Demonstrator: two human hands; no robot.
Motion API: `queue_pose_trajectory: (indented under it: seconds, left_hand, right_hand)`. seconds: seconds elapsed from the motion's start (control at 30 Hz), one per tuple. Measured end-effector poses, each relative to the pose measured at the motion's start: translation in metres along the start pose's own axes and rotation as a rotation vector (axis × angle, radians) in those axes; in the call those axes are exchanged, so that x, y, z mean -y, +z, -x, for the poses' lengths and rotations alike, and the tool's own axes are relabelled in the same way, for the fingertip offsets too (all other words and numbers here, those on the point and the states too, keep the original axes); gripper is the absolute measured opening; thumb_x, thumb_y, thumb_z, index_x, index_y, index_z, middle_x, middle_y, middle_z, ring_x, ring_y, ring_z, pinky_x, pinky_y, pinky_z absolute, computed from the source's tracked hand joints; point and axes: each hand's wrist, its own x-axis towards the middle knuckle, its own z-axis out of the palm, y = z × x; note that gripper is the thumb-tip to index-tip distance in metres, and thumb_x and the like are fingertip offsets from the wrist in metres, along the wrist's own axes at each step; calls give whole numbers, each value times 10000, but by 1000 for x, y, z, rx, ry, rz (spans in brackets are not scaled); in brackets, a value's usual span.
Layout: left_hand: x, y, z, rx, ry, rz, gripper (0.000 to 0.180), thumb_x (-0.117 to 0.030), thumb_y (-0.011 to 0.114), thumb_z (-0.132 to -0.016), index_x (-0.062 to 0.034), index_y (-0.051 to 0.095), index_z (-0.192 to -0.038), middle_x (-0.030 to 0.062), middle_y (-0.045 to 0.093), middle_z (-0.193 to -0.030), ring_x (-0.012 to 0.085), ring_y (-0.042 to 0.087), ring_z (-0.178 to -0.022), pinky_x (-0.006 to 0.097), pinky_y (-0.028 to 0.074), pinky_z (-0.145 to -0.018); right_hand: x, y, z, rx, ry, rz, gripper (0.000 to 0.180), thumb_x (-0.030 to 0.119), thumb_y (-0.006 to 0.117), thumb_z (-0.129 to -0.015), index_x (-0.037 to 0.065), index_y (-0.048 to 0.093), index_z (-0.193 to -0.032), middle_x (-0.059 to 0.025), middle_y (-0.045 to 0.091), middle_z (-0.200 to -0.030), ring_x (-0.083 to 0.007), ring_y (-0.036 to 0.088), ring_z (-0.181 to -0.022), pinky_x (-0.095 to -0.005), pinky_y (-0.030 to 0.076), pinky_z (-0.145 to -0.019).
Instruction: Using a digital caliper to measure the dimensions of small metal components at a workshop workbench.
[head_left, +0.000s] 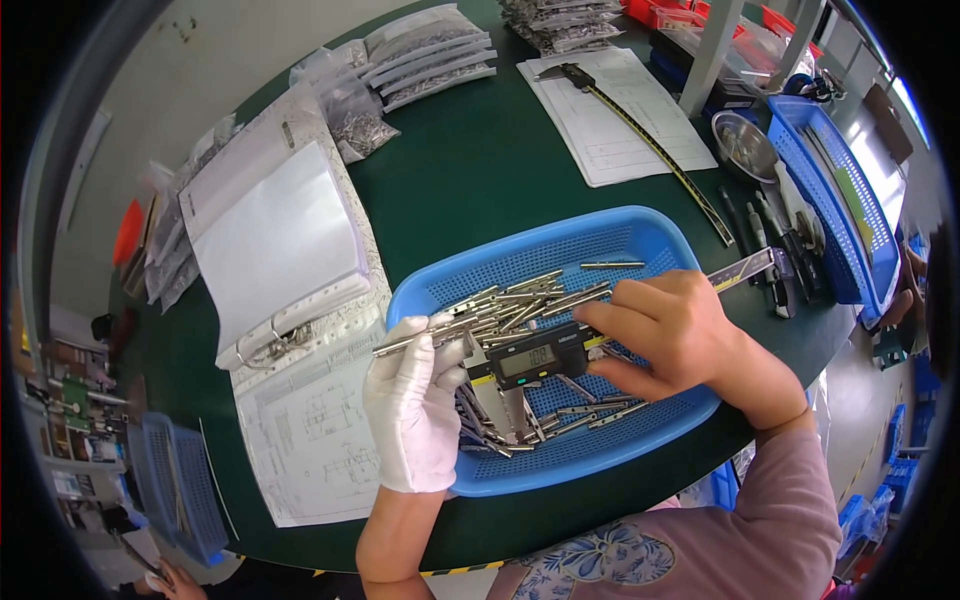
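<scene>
My left hand, in a white glove, is closed with its fingers pinched round a slim metal rod. Bare, my right hand grips a digital caliper by its body, the beam sticking out to the right past the wrist. The caliper's jaws are beside the left fingertips; whether they touch the rod I cannot tell. Both hands are over a blue perforated basket holding many loose metal rods. Some of those rods are hidden under the caliper and my right hand.
An open ring binder lies left, above a drawing sheet. Bagged parts line the far edge. A second caliper rests on papers, near a metal bowl, pens and another blue basket. Another person's hand shows lower left.
</scene>
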Motion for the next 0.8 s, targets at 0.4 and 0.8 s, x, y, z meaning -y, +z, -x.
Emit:
queue_pose_trajectory:
  seconds: [0.4,0.8]
  left_hand:
    - [-13,15,8,10,89,-392,277,-71,456,-865,-18,505,-1133,-62,365,-605,13,335,-541,145,289,-501]
    - [-34,-4,-5,100,-186,-359,177,26,534,-761,22,629,-911,-34,533,-623,-21,322,-435,134,217,-376]
  right_hand:
    - [-2,3,0,-84,-63,32,355,342,679,-638,55,582,-821,-9,417,-569,-158,436,-386,-277,319,-346]
    - [-1,1,-1,-21,-69,41,353,333,689,-625,53,596,-817,-9,419,-564,-156,437,-386,-280,314,-345]
